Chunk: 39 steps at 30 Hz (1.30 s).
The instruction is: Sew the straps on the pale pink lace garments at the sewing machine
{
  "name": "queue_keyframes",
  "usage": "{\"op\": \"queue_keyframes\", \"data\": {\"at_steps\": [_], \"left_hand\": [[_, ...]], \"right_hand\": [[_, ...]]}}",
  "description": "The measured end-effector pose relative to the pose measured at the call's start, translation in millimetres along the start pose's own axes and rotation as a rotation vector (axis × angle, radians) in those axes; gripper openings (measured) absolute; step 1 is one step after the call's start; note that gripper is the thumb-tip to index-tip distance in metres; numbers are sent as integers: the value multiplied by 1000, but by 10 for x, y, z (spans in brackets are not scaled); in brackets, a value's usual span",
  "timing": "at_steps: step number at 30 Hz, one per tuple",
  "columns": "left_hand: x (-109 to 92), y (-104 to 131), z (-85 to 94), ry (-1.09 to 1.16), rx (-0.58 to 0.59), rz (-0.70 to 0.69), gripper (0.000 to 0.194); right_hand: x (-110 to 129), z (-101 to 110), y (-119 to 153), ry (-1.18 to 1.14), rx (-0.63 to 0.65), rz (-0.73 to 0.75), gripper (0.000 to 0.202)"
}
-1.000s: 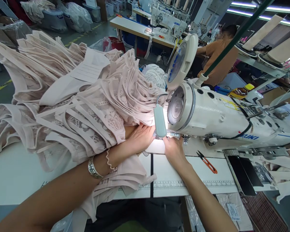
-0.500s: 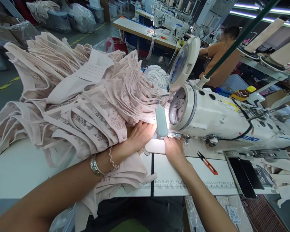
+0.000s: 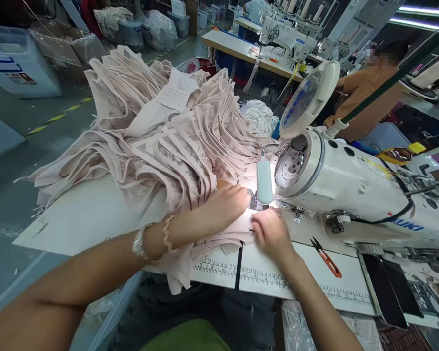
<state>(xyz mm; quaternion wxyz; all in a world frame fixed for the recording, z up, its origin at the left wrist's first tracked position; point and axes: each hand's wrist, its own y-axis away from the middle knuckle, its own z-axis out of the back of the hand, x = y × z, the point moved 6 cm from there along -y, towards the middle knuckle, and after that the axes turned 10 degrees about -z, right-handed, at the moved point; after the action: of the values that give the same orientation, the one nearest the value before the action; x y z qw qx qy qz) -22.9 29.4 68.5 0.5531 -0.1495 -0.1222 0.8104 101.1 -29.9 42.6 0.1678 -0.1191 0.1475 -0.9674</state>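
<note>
At the sewing machine [image 3: 340, 170], my left hand [image 3: 229, 202] is closed just left of the lit needle area, its fingers bent over a pale pink garment piece [image 3: 237, 228]. My right hand [image 3: 272, 229] is closed at the right edge of this piece, below the presser foot area; its fingertips are partly hidden. Fabric stretches between both hands and hangs over the table's front edge under my left forearm. A pale green lamp [image 3: 264, 183] hangs in front of the needle and hides part of it. A large heap of pink lace-trimmed garments [image 3: 179, 151] lies behind my left arm.
Orange-handled thread snips [image 3: 326, 257] lie right of my right hand. A dark phone [image 3: 384, 290] rests farther right. A measuring tape [image 3: 265, 277] runs along the table's front. Beyond the machine is another person [image 3: 369, 87], near a second sewing machine [image 3: 287, 41].
My left hand has come up and toward me from the garment heap's edge to beside the needle. My right hand has drawn slightly toward me. The camera view has turned left.
</note>
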Motion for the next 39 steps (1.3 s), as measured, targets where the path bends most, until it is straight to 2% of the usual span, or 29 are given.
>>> {"op": "queue_keyframes", "data": {"at_steps": [2, 3, 5, 7, 9, 11, 13, 16, 17, 18, 21, 24, 26, 28, 31, 35, 37, 39], "left_hand": [[-149, 258, 168, -119, 32, -50, 26], [-203, 381, 246, -190, 22, -69, 26], [-226, 602, 332, -277, 51, -23, 23], [-222, 772, 335, -192, 146, 19, 23], [-249, 866, 299, 30, 278, 19, 25], [-306, 864, 270, 272, 387, -3, 28], [-335, 753, 262, 390, 386, -14, 30], [-348, 494, 223, 230, 178, -94, 18], [-379, 434, 166, 129, 133, -158, 17], [-412, 394, 85, 25, 115, -215, 24], [-411, 351, -154, -234, 136, -201, 40], [-319, 327, -251, -367, 226, -79, 35], [-295, 273, -246, -391, 272, -97, 26], [-304, 201, -225, -375, 289, -185, 20], [-285, 115, -195, -325, 260, -256, 22], [-207, 73, -199, -241, 164, -264, 20], [-154, 71, -185, -215, 87, -242, 21], [-89, 84, -118, -212, -30, -178, 22]], "right_hand": [[239, -21, 78, -74, 103, 142, 23], [317, -30, 110, -84, 138, 160, 22], [375, -17, 150, -135, 171, 112, 18], [337, 29, 170, -307, 222, 31, 21], [258, 50, 177, -590, 366, -46, 18], [153, 16, 170, -853, 538, -189, 18], [1, -59, 143, -985, 577, -439, 23], [-187, -182, 118, -945, 473, -777, 23], [-223, -206, 115, -872, 444, -833, 20], [-256, -209, 110, -774, 412, -854, 18], [-435, -77, 111, -358, 240, -803, 14], [-780, 122, 218, 22, 50, -796, 20], [-968, 227, 300, 121, -78, -738, 22], [-1011, 274, 355, 158, -159, -611, 24], [-777, 235, 370, 117, -154, -384, 25], [-232, 67, 278, 24, 5, -131, 26], [-92, 35, 229, 31, -13, -115, 25], [-72, 37, 207, 21, -78, -156, 21]]}}
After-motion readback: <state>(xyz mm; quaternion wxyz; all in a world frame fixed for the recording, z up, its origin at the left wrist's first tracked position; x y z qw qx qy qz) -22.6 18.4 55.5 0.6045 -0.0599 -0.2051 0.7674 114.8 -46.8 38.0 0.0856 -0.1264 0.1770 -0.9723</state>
